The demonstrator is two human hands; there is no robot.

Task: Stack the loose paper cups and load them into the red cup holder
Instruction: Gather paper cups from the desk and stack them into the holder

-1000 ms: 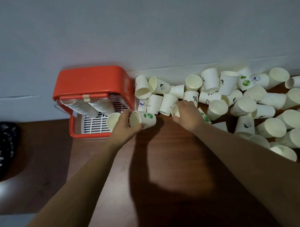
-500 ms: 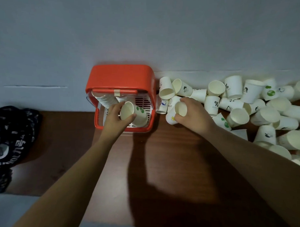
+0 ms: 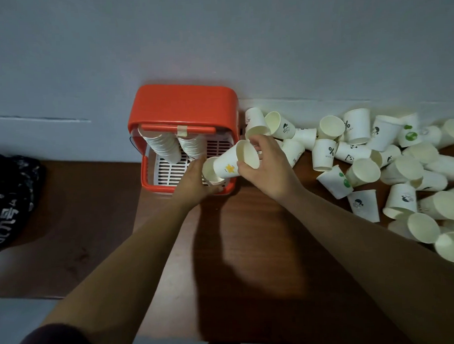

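Observation:
The red cup holder point(image 3: 183, 104) stands against the wall, with two rows of stacked white cups point(image 3: 163, 145) hanging over its white slatted tray. My left hand point(image 3: 193, 183) grips a short stack of paper cups point(image 3: 210, 172) over the holder's front right corner. My right hand point(image 3: 267, 168) holds a white cup with a yellow star point(image 3: 233, 160) by its rim, its base pushed into the mouth of the left hand's stack. A heap of loose paper cups point(image 3: 374, 153) lies to the right along the wall.
The brown wooden table point(image 3: 249, 248) spreads in front of the holder. A black cloth with white print point(image 3: 8, 195) lies at the far left edge. The grey wall rises just behind the holder and the cups.
My right hand lifted the star cup from the heap and brought it left to the left hand's stack. The left hand stayed over the holder's front. The view shifted left.

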